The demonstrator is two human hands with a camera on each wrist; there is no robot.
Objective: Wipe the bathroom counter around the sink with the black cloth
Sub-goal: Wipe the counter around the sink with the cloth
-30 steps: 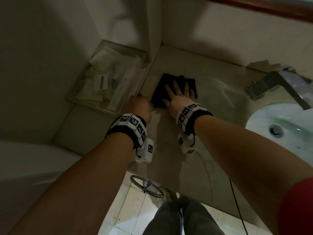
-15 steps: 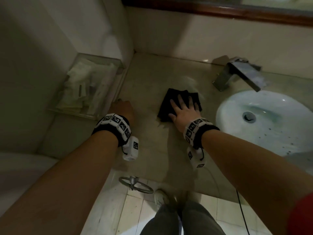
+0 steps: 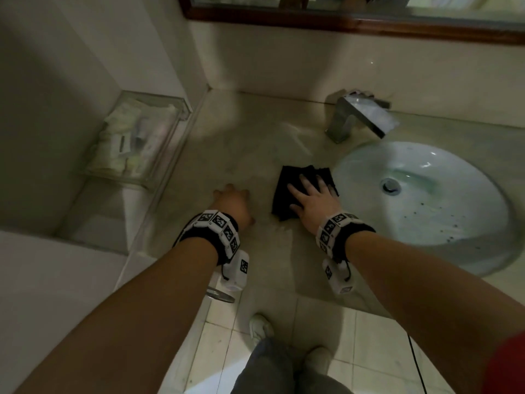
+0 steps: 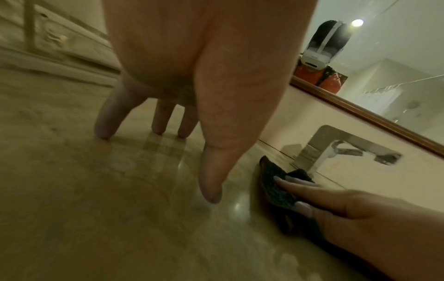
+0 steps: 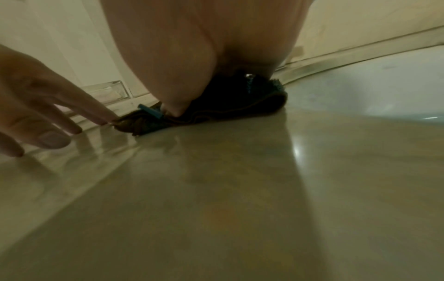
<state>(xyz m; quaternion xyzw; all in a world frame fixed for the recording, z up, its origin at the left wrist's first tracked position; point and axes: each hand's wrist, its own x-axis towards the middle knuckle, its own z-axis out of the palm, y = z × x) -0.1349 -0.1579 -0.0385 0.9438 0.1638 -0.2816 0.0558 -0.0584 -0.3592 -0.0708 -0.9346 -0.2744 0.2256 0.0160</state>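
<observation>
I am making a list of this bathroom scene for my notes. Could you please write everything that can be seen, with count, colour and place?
cloth: one, black, flat on the counter just left of the sink, under the right hand
counter: one, beige stone, shiny, runs from the left wall to the sink
sink: one, white, round, set in the counter at the right, dark specks inside
tap: one, silver, square shape, behind the sink
clear tray: one, transparent, at the counter's left end, holds pale packets
mirror: one, brown wooden frame, on the back wall
floor tiles: many, white, below the counter
left hand: one, fingertips resting on the bare counter, holds nothing
right hand: one, fingers straight, pressing on the cloth
</observation>
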